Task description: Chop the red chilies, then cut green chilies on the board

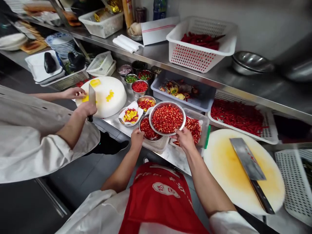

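Observation:
My right hand (184, 139) grips the near right rim of a round metal bowl (167, 118) full of chopped red chillies. This bowl overlaps a second metal bowl (148, 128), which also holds cut red chillies and is partly hidden beneath it. At that second bowl's left rim, my left hand (137, 137) is closed with thumb and fingers on the edge. Just right of them, a clear plastic tub (204, 125) contains longer cut red chillies. Left of the bowls lies a paper-lined dish (124, 121) of yellow and red pepper pieces.
A cleaver (247, 159) rests on the round chopping board (216, 169) at right. A co-worker at left cuts yellow pepper with a knife (92, 97) on another board (114, 97). Small metal pots (139, 87) stand behind; a steel shelf (156, 53) with a chilli basket (195, 53) overhangs.

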`<act>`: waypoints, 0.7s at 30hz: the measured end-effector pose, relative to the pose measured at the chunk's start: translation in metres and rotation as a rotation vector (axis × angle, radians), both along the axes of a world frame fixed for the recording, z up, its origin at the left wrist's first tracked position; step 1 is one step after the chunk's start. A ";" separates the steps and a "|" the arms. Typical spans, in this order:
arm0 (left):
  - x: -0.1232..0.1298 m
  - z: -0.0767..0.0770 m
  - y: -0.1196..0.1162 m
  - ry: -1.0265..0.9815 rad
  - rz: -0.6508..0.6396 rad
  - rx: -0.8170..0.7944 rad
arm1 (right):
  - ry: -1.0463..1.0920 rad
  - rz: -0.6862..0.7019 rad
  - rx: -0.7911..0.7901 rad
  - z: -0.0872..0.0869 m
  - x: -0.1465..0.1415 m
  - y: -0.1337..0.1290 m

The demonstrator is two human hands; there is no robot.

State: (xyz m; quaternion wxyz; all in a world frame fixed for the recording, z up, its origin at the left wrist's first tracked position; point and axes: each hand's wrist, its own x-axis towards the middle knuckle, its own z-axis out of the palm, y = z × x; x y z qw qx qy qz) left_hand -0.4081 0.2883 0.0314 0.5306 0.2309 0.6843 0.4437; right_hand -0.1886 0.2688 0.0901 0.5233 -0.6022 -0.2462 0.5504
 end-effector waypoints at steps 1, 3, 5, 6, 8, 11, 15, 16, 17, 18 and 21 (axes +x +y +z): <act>0.002 0.002 0.004 -0.010 -0.007 0.005 | -0.010 0.001 -0.002 -0.001 0.000 0.003; 0.005 0.006 0.014 -0.041 -0.024 0.000 | -0.037 0.005 -0.004 -0.002 -0.001 0.012; 0.007 0.007 0.024 -0.050 -0.019 -0.012 | -0.065 0.018 0.010 0.000 0.000 0.023; 0.007 0.008 0.029 -0.044 -0.012 -0.008 | -0.076 0.032 0.023 0.001 0.000 0.029; 0.006 0.008 0.034 -0.011 0.009 0.016 | -0.096 0.061 0.048 0.003 0.002 0.037; 0.002 0.006 0.034 0.018 0.021 0.041 | -0.108 0.089 0.057 0.003 0.003 0.043; -0.004 -0.005 0.033 0.036 0.018 0.094 | -0.104 0.074 0.000 -0.013 0.002 0.053; -0.005 -0.008 0.032 0.049 0.025 0.108 | -0.091 0.076 -0.012 -0.017 0.001 0.055; -0.006 -0.010 0.030 0.059 0.033 0.123 | -0.077 0.087 -0.019 -0.019 0.000 0.055; -0.006 -0.011 0.027 0.065 0.042 0.138 | -0.068 0.099 -0.023 -0.020 -0.001 0.054; -0.006 -0.010 0.019 0.052 0.053 0.149 | -0.074 0.106 -0.040 -0.020 -0.001 0.044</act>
